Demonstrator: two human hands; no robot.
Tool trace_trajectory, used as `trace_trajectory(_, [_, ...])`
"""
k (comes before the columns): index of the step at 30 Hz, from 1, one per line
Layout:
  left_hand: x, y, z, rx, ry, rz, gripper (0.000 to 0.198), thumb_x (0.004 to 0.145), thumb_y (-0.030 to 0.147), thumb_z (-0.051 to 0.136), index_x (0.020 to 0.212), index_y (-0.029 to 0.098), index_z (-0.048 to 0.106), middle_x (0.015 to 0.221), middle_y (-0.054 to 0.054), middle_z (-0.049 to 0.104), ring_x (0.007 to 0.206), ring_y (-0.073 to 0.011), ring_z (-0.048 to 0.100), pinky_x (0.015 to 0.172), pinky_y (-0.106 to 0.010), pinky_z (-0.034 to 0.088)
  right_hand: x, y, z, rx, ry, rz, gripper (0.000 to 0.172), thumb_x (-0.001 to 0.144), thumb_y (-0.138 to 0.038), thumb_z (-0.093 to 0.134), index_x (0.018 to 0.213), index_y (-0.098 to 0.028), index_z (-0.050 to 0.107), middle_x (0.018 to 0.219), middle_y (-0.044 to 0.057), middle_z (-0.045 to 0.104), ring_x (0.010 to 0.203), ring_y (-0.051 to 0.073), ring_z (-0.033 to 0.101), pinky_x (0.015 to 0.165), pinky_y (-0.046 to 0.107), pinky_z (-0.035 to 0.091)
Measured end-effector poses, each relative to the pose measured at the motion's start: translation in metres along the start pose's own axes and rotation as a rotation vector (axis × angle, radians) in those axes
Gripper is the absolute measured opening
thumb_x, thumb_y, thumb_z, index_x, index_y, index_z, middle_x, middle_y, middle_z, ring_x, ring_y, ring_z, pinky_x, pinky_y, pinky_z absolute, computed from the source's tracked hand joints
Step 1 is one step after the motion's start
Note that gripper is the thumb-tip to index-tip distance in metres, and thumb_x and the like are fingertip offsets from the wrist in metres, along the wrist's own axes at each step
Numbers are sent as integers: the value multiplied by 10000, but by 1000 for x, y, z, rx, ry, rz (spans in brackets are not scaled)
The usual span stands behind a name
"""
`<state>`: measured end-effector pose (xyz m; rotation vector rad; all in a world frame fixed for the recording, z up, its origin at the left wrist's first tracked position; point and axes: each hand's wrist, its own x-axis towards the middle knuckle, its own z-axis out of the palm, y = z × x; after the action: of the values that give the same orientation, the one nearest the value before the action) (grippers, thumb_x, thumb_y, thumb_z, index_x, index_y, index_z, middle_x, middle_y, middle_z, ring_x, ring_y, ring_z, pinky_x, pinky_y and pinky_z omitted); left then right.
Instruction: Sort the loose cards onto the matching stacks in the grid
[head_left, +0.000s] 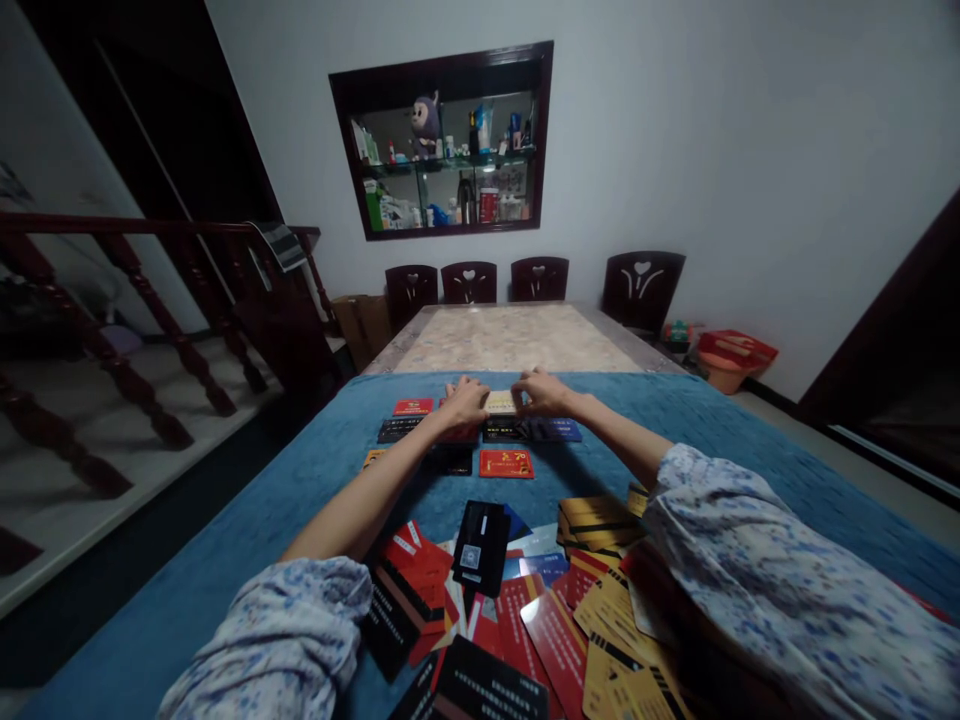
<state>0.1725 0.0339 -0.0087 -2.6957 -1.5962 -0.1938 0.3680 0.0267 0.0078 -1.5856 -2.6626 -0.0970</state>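
Both my arms reach forward over a blue cloth (pixel 247 540) on the table. My left hand (pixel 463 401) and my right hand (pixel 541 391) are closed on the two ends of a pale yellow card (pixel 500 402) lying at the far end of a grid of cards. Around it lie a red card (pixel 413 407), dark cards (pixel 398 430), a blue card (pixel 556 431) and another red card (pixel 506 463). A loose heap of red, gold and black cards (pixel 540 610) lies close to me between my sleeves.
Beyond the cloth the marble table top (pixel 517 340) runs to several dark chairs (pixel 540 278) by the wall. A wall niche (pixel 446 140) holds bottles and a toy. A stair railing (pixel 150 300) stands at the left, a red box (pixel 731 352) on the floor at right.
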Motion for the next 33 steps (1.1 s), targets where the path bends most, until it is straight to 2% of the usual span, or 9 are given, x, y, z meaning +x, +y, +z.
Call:
trace_trajectory(9, [19, 2, 11, 5, -38, -20, 145, 771, 187, 615, 903, 158, 668, 1171, -126, 620, 1197, -356, 401, 924, -514, 367, 10, 5, 6, -45, -83, 61, 306, 836, -336, 568, 1077, -222, 718, 1203, 132, 620, 1149, 329, 492, 799, 340, 421])
trace_trajectory(13, [22, 3, 14, 33, -73, -23, 146, 770, 173, 599, 898, 155, 669, 1204, -138, 612, 1217, -359, 373, 932, -552, 367, 14, 2, 9, -75, -110, 81, 342, 866, -328, 506, 1112, -218, 716, 1222, 148, 622, 1174, 344, 492, 838, 378, 437])
trace_trajectory(20, [27, 2, 18, 31, -120, -37, 152, 728, 141, 598, 847, 169, 688, 1113, -128, 651, 1222, -358, 349, 972, -601, 327, 19, -3, 11, -97, -157, 94, 360, 866, -318, 485, 1113, -207, 721, 1250, 159, 626, 1213, 363, 476, 898, 445, 429])
trace_trajectory(33, [33, -1, 19, 12, -182, -14, 31, 729, 138, 620, 754, 154, 626, 1146, -147, 618, 1253, -364, 335, 972, -625, 332, 23, -2, 16, -134, -185, 86, 346, 862, -311, 464, 1070, -218, 725, 1164, 135, 681, 1163, 330, 516, 900, 434, 433])
